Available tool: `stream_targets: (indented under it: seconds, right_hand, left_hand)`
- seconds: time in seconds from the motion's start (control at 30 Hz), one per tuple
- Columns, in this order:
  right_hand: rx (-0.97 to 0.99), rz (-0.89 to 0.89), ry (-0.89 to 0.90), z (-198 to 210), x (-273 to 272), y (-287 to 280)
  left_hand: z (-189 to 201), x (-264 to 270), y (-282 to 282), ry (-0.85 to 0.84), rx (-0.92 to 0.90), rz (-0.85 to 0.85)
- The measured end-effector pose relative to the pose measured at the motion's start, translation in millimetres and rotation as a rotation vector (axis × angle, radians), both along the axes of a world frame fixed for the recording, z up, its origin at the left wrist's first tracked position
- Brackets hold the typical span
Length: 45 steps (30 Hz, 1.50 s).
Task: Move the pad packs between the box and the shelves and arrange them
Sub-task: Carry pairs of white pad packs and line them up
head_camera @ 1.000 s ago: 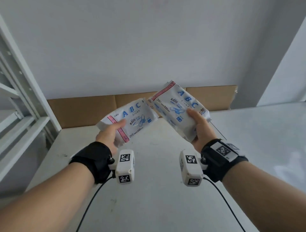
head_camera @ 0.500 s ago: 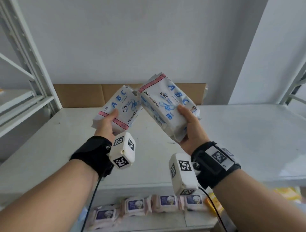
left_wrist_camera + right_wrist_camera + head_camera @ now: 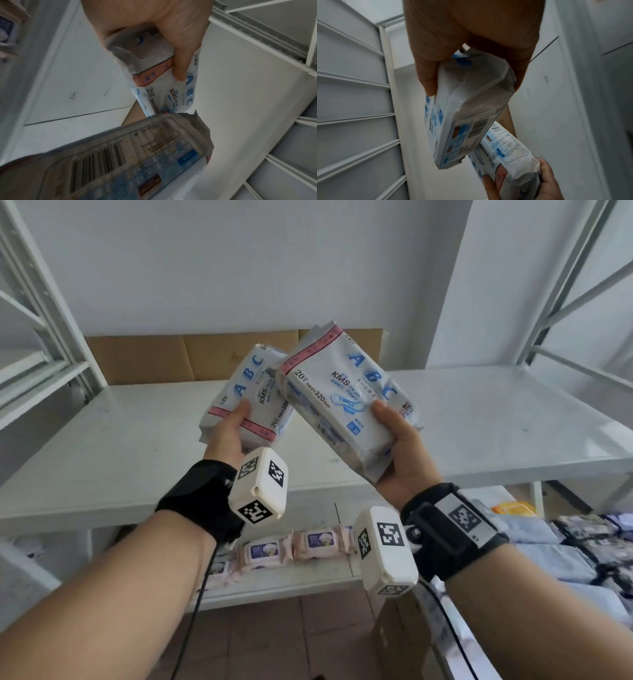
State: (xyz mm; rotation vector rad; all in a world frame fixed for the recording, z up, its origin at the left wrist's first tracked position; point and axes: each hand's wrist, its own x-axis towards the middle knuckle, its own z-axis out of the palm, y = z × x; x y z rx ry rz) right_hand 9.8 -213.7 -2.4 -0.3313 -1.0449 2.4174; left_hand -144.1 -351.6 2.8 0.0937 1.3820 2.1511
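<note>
My left hand grips a white pad pack printed with blue ABC letters and a pink stripe, held tilted above the white shelf. My right hand holds a second, same-looking pad pack by its lower end, thumb on its front. The upper corners of the two packs overlap or touch in the air. The left wrist view shows the left pack in my fingers and the right pack's barcode back. In the right wrist view, the right pack is pinched, with the left pack below it.
A flattened cardboard sheet leans on the wall behind the shelf. Pink wipe packs line the lower shelf. More packaged goods lie at the lower right. White shelf uprights stand at the left, others at the right.
Both hands have drawn back toward me with their packs and the left pack has turned more upright. My view has tipped down, so the lower shelf and wipe packs now show.
</note>
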Motion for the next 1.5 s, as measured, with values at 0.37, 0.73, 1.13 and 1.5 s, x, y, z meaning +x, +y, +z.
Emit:
stream_targets:
  seconds: [0.37, 0.73, 1.13, 1.5]
  right_hand:
    - [-0.113, -0.138, -0.087, -19, 137, -39]
    - [-0.088, -0.131, -0.140, -38, 319, -22]
    - [-0.167, -0.094, -0.277, -70, 488, 38]
    - [-0.251, -0.091, -0.418, -116, 494, 100]
  left_hand:
    - [-38, 108, -13, -0.003, -0.078, -0.138]
    - [-65, 285, 9, -0.160, 0.002, -0.234]
    - [-94, 451, 57, -0.304, -0.075, -0.265]
    - [-140, 458, 112, -0.365, -0.231, -0.271]
